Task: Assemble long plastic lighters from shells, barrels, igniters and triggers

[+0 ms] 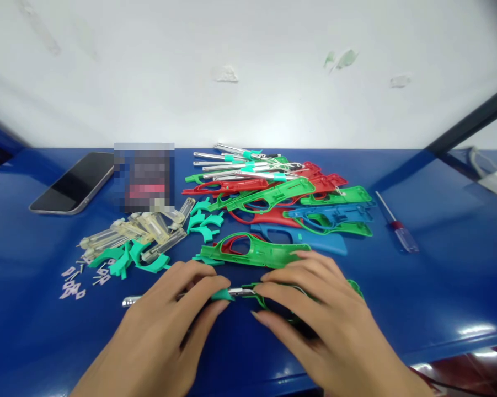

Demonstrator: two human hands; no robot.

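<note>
My left hand (169, 322) is closed around a metal lighter tube (131, 301), thumb and fingertips pinching it near its teal collar (220, 295). The tube's slotted tip points left. My right hand (320, 309) curls over a green lighter handle half (356, 286), its fingertips close to the tube's inner end. A thin white wire shows under the right fingers. The right palm hides most of this handle half. Just beyond both hands lies another green handle half (281, 252), with a red piece partly under it.
Behind are piled red, green and blue handle halves (268, 196) and several metal tubes (227, 165). To the left lie clear fuel tanks (149, 227), teal triggers (153, 262), small pale clips (71, 286) and a phone (74, 184). A screwdriver (403, 237) rests at right.
</note>
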